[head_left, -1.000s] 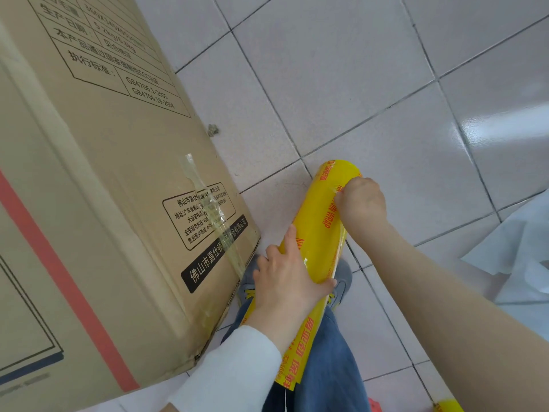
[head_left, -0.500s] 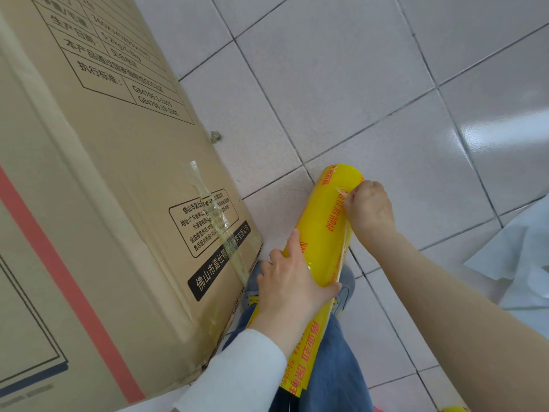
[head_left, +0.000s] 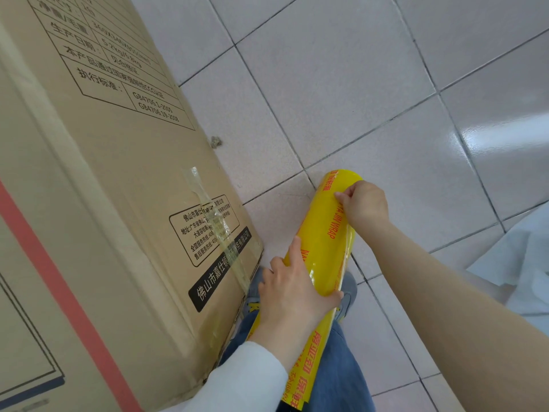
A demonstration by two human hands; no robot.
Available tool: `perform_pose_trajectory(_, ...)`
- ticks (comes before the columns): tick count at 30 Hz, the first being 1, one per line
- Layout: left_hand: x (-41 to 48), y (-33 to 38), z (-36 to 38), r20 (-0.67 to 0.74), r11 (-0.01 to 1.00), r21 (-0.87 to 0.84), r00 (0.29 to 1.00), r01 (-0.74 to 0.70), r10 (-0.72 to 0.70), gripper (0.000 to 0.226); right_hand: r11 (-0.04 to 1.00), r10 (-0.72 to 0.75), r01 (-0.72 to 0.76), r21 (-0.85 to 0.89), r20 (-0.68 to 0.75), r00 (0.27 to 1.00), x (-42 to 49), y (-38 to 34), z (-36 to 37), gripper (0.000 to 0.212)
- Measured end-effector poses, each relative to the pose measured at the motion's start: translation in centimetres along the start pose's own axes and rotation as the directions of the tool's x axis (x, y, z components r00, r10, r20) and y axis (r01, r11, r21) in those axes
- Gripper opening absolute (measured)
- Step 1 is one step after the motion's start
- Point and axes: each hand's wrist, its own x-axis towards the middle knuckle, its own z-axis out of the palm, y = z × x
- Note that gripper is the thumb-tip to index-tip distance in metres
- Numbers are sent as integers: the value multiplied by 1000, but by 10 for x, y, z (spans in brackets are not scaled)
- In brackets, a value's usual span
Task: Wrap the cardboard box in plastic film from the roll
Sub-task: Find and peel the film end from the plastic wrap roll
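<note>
Down over glossy pale tiles (head_left: pixel 341 69) beside the cardboard box (head_left: pixel 104 188), left hand (head_left: pixel 294 295) grips the roll (head_left: pixel 323 242), right hand (head_left: pixel 364 203) pinches it.

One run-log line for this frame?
stage: likely picking film edge loose | left hand: holds yellow film roll | right hand: pinches roll surface near far end | cardboard box: left of roll, no film visible

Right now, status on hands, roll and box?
Left hand grips yellow film roll mid-length. Right hand pinches film near its far end. Cardboard box beside, no film on it. Nothing between them.
</note>
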Motion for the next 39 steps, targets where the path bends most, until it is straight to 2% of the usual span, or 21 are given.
perform_pose_trajectory(3,-1,1,0,-2,1000,8,1000,-3,3,112,984,-53,51,-173,-7,999,-1,-5,1,37)
perform_pose_trajectory(7,0,-1,0,1,1000,2,1000,-2,2,113,942,-178,144,-304,-90,980,-5,1,3,28)
perform_pose_trajectory(9,2,-1,-1,2,1000,1,1000,-7,7,113,954,-170,125,-273,-148,974,-5,8,4,25)
perform_pose_trajectory(12,2,-2,-1,1,998,45,999,-33,33,112,995,-71,56,-83,-192,979,-2,19,3,27)
perform_pose_trajectory(13,2,-2,-1,2,998,58,999,-37,37,112,997,-64,56,-49,-189,980,-2,21,3,29)
perform_pose_trajectory(19,0,-4,0,-3,993,114,999,-35,36,113,983,-151,137,-123,-118,981,4,15,-2,41)
perform_pose_trajectory(24,1,-5,1,-4,991,129,999,-37,38,113,943,-204,175,-283,-78,976,6,5,-3,34)
perform_pose_trajectory(29,2,-8,1,6,990,134,999,-49,48,113,915,-169,137,-379,-54,984,5,1,-4,24)
perform_pose_trajectory(34,2,-8,1,12,987,152,999,-49,47,113,868,-123,117,-483,21,992,7,-8,-5,31)
perform_pose_trajectory(39,3,-10,3,18,991,124,999,-52,51,112,886,-85,100,-452,52,995,11,-11,-7,32)
